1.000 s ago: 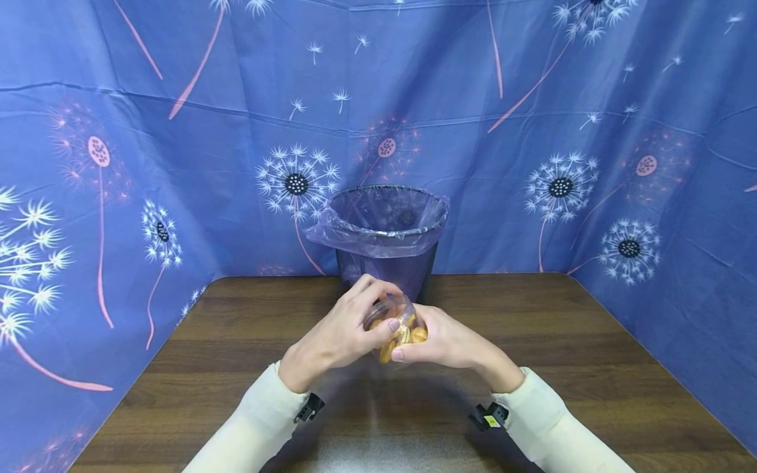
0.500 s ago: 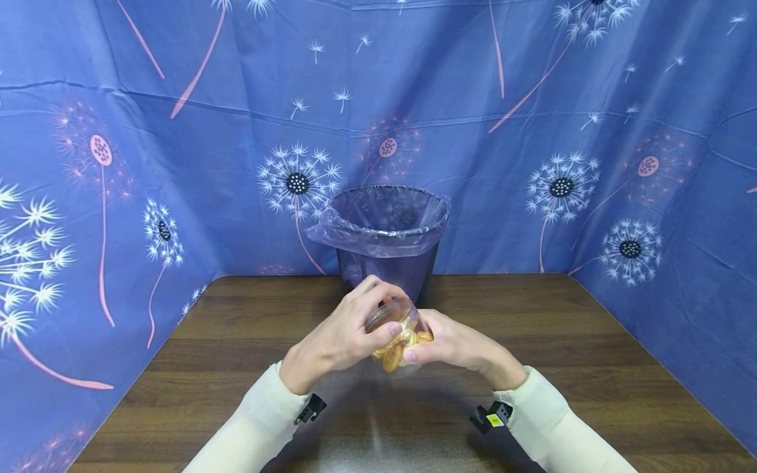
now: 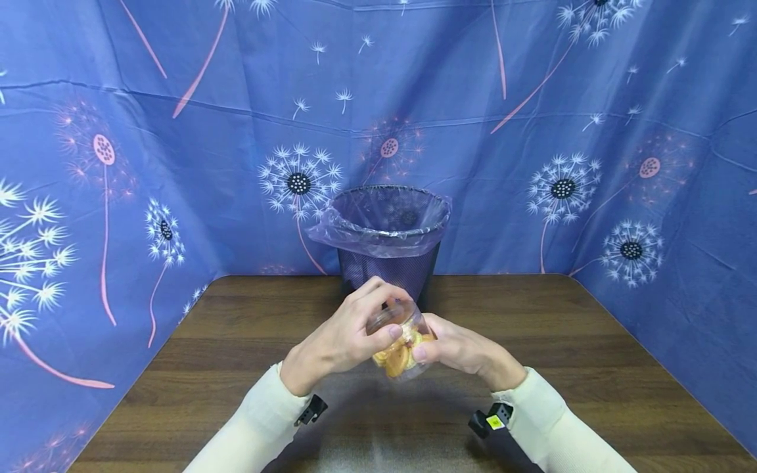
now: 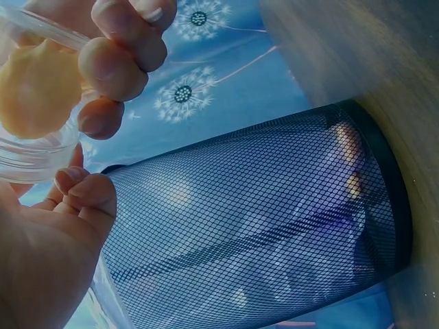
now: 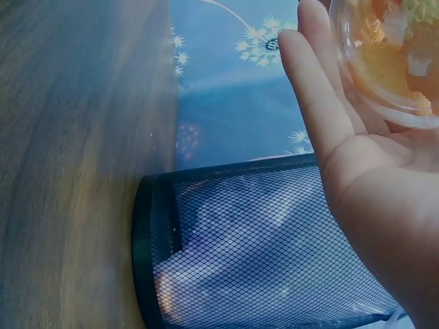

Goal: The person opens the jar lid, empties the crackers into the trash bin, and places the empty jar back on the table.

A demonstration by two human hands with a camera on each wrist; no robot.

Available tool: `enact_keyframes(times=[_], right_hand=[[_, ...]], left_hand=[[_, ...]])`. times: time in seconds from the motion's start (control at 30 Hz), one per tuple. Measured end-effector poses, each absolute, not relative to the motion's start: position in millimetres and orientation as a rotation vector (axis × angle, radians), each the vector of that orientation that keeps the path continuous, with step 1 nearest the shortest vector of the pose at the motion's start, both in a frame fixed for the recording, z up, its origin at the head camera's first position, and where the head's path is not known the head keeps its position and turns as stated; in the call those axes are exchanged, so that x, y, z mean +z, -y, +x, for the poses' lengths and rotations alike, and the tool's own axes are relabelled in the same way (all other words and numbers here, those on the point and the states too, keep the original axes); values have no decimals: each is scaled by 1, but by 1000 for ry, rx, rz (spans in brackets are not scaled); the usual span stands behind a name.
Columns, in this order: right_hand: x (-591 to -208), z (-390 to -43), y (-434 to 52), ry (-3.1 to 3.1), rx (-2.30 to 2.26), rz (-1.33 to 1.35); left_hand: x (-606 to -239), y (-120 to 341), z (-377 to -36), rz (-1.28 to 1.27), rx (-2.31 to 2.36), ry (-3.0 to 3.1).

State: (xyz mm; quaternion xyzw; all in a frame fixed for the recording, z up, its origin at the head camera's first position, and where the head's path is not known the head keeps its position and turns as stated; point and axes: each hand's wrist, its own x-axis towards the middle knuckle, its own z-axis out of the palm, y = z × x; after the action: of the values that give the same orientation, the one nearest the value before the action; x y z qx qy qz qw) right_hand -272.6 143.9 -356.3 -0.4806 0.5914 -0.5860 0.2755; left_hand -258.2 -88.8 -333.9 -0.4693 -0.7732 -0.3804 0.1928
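Note:
A clear jar [image 3: 408, 376] with orange-yellow pieces [image 3: 395, 360] inside is held tilted between both hands, above the table in the head view. My left hand [image 3: 345, 328] grips its upper end, thumb across the near side. On the right, my right hand [image 3: 464, 345] holds the jar's body, its thumb on the near wall. One round yellowish piece [image 4: 38, 89] shows through the jar wall in the left wrist view. The right wrist view has the rounded jar bottom [image 5: 405, 113] beside my fingers. Whether a lid sits under my left palm, I cannot tell.
Behind the hands stands a dark mesh wastebasket [image 3: 384, 270] with a thin purplish liner [image 3: 378, 246] folded over its rim. It is on a brown wooden table [image 3: 248, 328]. Blue dandelion-print cloth [image 3: 473, 79] hangs around the back and sides.
The right hand has shifted slightly right and down around the jar, which now tilts a little differently, and the pieces inside have slid. The left hand has barely moved and keeps its hold.

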Motion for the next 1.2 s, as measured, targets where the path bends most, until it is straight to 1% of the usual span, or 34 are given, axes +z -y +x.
enact_keyframes(times=[0.2, 0.5, 0.73, 0.97, 1.2], right_hand=[[-356, -273, -144, -1595, -1562, -1294], [-351, -272, -145, -1823, -1486, -1308], [-348, -271, -144, -2132, -1401, -1306], [-346, -267, -136, -2725, -1170, -1231], [-355, -264, -127, -2987, -1116, -1146]], left_hand=[[-335, 89, -258, -1305, -1073, 2169], [-337, 89, -261, -1274, -1034, 2197], [-339, 89, -260, -1186, -974, 2254], [-340, 87, -259, -980, -836, 2353], [-343, 86, -261, -927, -632, 2293]])
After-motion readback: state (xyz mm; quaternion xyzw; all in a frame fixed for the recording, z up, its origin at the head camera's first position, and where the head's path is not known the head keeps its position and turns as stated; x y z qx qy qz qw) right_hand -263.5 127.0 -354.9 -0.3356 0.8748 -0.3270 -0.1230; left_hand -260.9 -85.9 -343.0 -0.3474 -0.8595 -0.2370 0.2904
